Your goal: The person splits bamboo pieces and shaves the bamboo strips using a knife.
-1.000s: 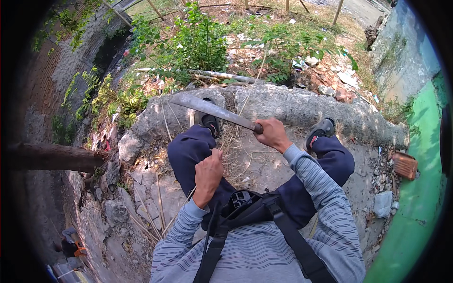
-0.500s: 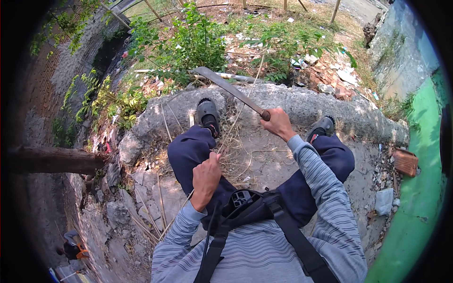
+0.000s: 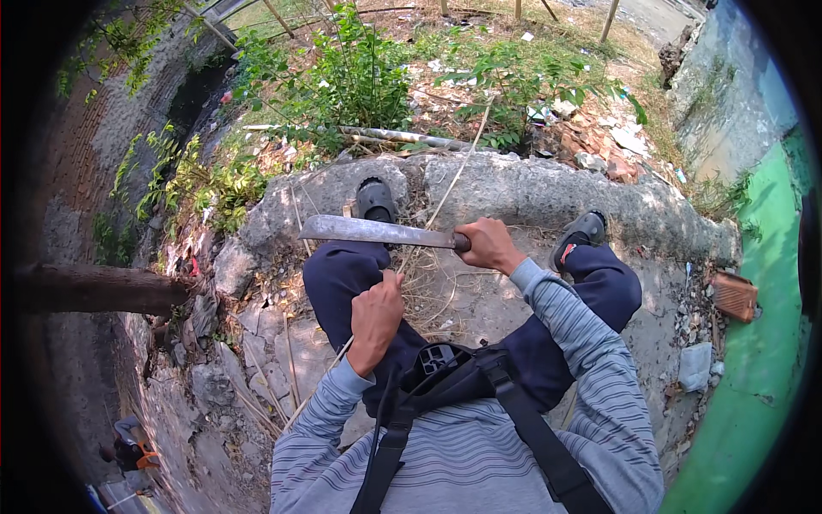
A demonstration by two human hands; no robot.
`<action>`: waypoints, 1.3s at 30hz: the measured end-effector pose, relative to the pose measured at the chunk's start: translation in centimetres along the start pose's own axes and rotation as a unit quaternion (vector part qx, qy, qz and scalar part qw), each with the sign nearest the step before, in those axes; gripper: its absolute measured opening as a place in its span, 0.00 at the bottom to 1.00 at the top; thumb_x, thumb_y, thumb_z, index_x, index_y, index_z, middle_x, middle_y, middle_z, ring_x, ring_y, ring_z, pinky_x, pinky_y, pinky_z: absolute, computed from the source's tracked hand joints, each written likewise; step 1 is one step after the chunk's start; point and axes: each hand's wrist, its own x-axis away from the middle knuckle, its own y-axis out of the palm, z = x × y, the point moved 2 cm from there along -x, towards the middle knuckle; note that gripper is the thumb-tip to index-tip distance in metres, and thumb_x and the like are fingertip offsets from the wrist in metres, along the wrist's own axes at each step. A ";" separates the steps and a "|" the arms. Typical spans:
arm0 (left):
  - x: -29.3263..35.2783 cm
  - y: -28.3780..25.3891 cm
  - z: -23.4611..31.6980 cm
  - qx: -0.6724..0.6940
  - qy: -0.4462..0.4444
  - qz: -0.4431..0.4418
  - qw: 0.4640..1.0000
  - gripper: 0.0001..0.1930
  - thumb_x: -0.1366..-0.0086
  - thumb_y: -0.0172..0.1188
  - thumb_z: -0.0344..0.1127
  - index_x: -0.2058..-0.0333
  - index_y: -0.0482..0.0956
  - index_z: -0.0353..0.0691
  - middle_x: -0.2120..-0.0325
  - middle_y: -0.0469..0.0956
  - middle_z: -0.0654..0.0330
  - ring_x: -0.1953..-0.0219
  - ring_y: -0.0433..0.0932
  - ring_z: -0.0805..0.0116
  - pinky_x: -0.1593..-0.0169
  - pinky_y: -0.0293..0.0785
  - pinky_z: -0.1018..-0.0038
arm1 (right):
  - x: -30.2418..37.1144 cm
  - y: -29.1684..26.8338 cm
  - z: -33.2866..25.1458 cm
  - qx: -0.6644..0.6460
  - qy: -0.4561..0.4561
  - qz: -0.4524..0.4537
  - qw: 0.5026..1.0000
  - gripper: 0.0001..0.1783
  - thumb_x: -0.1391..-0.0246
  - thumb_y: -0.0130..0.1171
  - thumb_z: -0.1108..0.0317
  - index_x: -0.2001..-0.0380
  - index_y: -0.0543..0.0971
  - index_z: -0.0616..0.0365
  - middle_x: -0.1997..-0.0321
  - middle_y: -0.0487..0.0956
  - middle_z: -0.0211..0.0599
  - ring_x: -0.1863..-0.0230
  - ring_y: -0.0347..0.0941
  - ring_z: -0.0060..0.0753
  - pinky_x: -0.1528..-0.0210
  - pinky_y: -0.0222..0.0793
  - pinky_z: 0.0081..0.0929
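Right now my right hand (image 3: 486,244) is clenched around a machete (image 3: 377,231) above my knee; my left hand (image 3: 375,315), nearer me than the blade, pinches a thin stick (image 3: 454,184).

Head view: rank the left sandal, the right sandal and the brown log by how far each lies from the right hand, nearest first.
From the right hand, which grips the machete:
1. Right sandal, just to its right on the concrete edge.
2. Left sandal, to its left, past the blade.
3. Brown log, far left at the picture's edge.
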 end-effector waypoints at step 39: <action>3.0 -3.5 -2.7 -0.055 0.024 -0.027 0.998 0.16 0.20 0.50 0.43 0.69 0.69 0.41 0.84 0.79 0.54 0.83 0.81 0.53 0.80 0.73 0.59 | -0.4 -0.4 10.6 -0.057 0.181 0.035 0.981 0.11 0.54 0.63 0.58 0.74 0.84 0.53 0.74 0.83 0.49 0.68 0.81 0.61 0.62 0.77 0.51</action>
